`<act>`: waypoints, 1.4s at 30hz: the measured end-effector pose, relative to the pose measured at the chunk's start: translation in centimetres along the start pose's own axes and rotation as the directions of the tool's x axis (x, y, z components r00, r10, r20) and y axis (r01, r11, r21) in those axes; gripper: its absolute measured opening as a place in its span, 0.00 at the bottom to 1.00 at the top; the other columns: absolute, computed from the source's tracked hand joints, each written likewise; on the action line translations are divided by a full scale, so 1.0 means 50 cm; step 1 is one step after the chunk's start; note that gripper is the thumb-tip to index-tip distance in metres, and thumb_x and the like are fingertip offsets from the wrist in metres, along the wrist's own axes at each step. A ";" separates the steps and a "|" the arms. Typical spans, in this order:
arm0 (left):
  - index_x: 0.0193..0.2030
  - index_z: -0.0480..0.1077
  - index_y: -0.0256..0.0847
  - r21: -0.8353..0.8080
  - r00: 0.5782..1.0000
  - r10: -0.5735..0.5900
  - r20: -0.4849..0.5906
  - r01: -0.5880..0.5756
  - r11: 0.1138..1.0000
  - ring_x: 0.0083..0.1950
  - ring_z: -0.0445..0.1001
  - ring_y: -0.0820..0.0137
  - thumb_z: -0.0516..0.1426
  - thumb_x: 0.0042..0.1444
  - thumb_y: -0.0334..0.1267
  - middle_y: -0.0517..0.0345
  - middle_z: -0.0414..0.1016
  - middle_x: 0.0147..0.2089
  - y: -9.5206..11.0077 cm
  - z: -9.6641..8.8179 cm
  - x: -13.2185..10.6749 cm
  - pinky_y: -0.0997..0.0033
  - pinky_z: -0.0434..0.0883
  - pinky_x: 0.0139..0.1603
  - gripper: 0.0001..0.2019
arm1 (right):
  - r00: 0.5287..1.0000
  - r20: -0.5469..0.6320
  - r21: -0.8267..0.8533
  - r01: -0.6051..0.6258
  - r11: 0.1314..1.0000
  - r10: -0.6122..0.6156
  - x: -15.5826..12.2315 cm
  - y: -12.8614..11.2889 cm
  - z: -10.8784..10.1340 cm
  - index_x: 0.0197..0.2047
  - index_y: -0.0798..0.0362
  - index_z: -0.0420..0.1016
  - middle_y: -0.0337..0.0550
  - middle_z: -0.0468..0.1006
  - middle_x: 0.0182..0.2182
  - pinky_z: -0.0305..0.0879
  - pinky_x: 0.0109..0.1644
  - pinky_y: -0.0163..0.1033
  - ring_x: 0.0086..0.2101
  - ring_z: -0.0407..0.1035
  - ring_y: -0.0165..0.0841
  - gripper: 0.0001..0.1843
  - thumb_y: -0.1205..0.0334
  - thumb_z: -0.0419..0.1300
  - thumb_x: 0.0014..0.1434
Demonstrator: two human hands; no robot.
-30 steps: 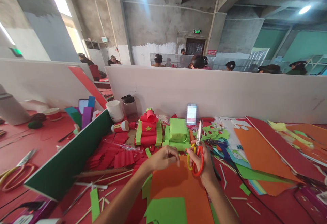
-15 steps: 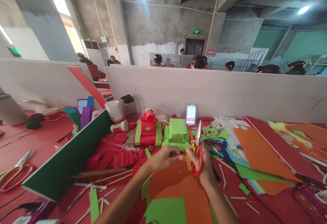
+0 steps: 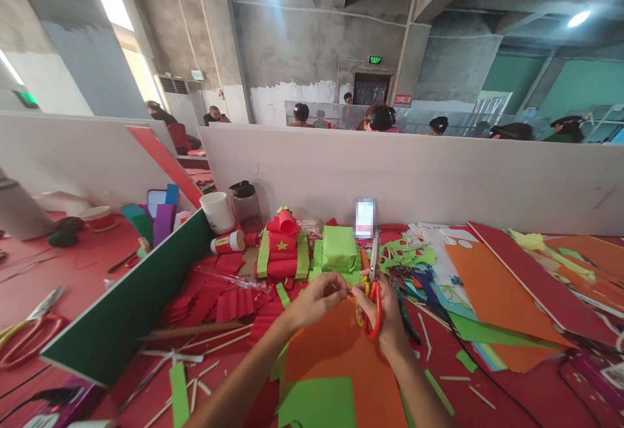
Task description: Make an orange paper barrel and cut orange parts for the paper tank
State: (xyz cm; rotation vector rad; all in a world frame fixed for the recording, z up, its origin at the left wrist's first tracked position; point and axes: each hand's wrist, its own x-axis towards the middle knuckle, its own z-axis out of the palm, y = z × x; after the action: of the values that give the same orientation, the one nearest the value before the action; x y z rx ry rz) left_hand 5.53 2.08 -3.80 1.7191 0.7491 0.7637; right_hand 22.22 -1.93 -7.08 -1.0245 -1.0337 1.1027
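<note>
My right hand [image 3: 385, 314] grips red-and-yellow-handled scissors [image 3: 373, 285], blades pointing up and away. My left hand [image 3: 316, 298] is closed in a pinch right beside the scissors, holding a small scrap I cannot make out. Both hands hover over an orange paper sheet [image 3: 341, 356] with a green sheet [image 3: 319, 402] lying on its near edge. Just beyond the hands stand a green folded-paper box [image 3: 340, 250] and a red paper model with a yellow star [image 3: 283, 246].
A green-faced board [image 3: 131, 298] slants across the left. A white cup [image 3: 219, 212], dark jar [image 3: 246, 205] and glue stick [image 3: 229, 242] stand near the white partition [image 3: 439, 181]. A phone [image 3: 365, 218] leans on it. Orange and red sheets [image 3: 492, 291] lie right. Other scissors [image 3: 29, 327] lie far left. People sit beyond the partition.
Both hands have moved slightly up and closer together. The scissors have turned more upright, and my left fingers now pinch next to the handles.
</note>
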 end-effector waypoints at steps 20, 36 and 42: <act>0.32 0.63 0.40 -0.157 0.919 -0.017 -0.395 -0.049 0.986 0.25 0.60 0.76 0.53 0.56 0.38 0.67 0.61 0.24 -0.002 -0.011 0.014 0.76 0.59 0.28 0.05 | 0.950 0.266 -0.360 -0.059 0.931 0.163 -0.026 -0.054 -0.008 0.57 0.49 0.63 0.32 0.65 0.23 0.61 0.26 0.34 0.21 0.62 0.30 0.29 0.39 0.55 0.61; 0.32 0.64 0.40 -0.156 0.858 -0.044 -0.511 -0.042 0.987 0.31 0.68 0.73 0.53 0.55 0.38 0.62 0.68 0.29 0.001 0.000 0.015 0.76 0.65 0.33 0.05 | 0.895 0.373 -0.545 -0.004 0.838 0.246 -0.044 -0.077 0.010 0.58 0.48 0.65 0.39 0.72 0.29 0.64 0.28 0.33 0.24 0.65 0.32 0.29 0.39 0.55 0.61; 0.32 0.63 0.40 -0.181 0.872 -0.048 -0.488 -0.047 0.982 0.31 0.69 0.72 0.54 0.55 0.40 0.62 0.67 0.28 -0.002 0.003 0.017 0.75 0.66 0.31 0.06 | 0.875 0.389 -0.430 -0.104 0.897 0.288 -0.052 -0.085 0.015 0.56 0.47 0.63 0.33 0.63 0.27 0.61 0.22 0.31 0.17 0.58 0.25 0.26 0.39 0.53 0.63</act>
State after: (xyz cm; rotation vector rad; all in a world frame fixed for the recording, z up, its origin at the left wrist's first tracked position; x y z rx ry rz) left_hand 6.16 2.70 -3.85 1.3611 0.9837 1.2582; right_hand 21.92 -5.04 -3.10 -1.2547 -1.5999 1.3708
